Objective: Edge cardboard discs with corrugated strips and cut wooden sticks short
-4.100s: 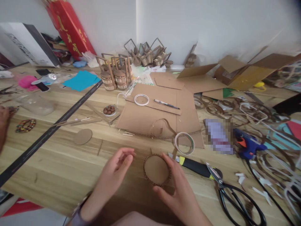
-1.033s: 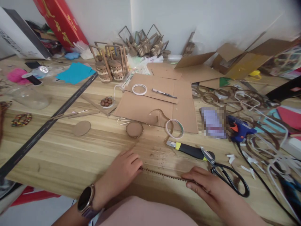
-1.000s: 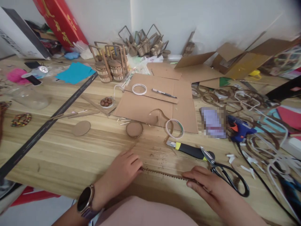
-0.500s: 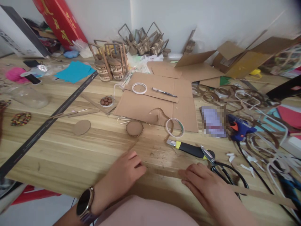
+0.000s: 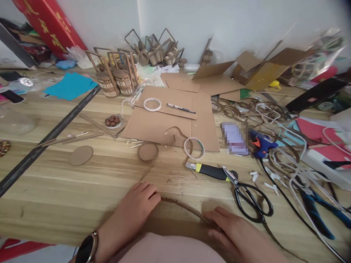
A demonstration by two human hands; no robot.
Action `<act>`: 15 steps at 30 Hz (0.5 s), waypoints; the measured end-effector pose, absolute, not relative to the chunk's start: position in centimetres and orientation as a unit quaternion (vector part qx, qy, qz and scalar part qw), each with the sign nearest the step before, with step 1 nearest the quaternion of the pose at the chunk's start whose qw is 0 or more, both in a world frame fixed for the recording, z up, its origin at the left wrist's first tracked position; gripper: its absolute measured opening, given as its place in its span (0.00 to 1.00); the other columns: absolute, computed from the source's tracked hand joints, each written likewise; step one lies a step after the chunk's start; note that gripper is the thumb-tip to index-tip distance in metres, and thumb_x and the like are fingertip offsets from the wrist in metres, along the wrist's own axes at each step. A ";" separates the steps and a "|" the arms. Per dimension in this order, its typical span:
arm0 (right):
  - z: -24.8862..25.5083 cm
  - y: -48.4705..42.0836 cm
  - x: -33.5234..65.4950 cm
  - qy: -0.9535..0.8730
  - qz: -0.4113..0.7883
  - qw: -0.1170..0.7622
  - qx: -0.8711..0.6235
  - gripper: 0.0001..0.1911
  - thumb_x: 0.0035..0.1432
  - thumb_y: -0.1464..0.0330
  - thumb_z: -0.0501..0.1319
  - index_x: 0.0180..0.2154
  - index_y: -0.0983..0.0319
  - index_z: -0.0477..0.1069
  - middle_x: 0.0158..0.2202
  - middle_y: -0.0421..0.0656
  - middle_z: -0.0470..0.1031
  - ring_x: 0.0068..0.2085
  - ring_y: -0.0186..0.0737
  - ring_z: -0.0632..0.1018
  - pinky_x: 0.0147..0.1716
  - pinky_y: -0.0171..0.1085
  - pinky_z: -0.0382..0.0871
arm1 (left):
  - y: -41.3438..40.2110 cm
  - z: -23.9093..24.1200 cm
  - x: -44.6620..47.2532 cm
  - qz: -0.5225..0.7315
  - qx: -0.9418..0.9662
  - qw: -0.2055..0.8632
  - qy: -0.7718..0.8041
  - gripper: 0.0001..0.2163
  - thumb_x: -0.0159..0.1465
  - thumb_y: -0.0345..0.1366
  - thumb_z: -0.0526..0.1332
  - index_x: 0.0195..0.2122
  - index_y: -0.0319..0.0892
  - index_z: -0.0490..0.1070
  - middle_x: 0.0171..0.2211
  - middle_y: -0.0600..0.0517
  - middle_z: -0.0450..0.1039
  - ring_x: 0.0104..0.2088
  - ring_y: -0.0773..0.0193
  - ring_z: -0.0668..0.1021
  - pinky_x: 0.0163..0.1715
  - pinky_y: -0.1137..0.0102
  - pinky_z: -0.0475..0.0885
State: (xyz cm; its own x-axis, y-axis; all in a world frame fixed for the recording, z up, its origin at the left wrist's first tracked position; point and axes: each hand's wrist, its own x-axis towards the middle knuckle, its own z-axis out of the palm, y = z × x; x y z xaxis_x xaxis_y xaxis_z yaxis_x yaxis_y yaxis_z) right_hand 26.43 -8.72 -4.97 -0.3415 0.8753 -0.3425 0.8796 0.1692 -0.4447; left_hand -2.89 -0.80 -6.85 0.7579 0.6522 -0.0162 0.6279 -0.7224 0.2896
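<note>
Both hands [image 5: 138, 202] [image 5: 229, 228] holding ridged strip [image 5: 184, 205]; long axis left-right, slanting toward lower right.

One left hand [image 5: 137, 204], one right hand [image 5: 227, 230], one ridged strip [image 5: 184, 206], one rimmed disc [image 5: 148, 152], one flat disc [image 5: 81, 155], two tape rolls [image 5: 194, 158], one pen [image 5: 181, 108], one cutter knife [image 5: 212, 170], one pair of scissors [image 5: 237, 182], one glue gun [image 5: 264, 144], one watch [image 5: 86, 249], one dish [image 5: 117, 126]. Brown balls [image 5: 112, 120], rear baskets [image 5: 170, 57]: overlapping, counts unclear.

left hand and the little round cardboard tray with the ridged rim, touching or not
Apart: the head view shows a stretch of wooden tabletop between the left hand and the round tray beyond it.
</note>
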 end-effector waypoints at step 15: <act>-6.8 -13.3 39.4 0.582 -0.218 0.033 0.783 0.12 0.58 0.58 0.58 0.25 0.54 0.71 0.24 0.45 0.79 0.26 0.49 0.82 0.26 0.42 0.69 | -0.4 -7.2 -3.0 0.005 0.915 0.185 0.359 0.16 0.62 0.15 0.52 0.35 0.41 0.73 0.38 0.51 0.74 0.39 0.58 0.73 0.40 0.64 0.70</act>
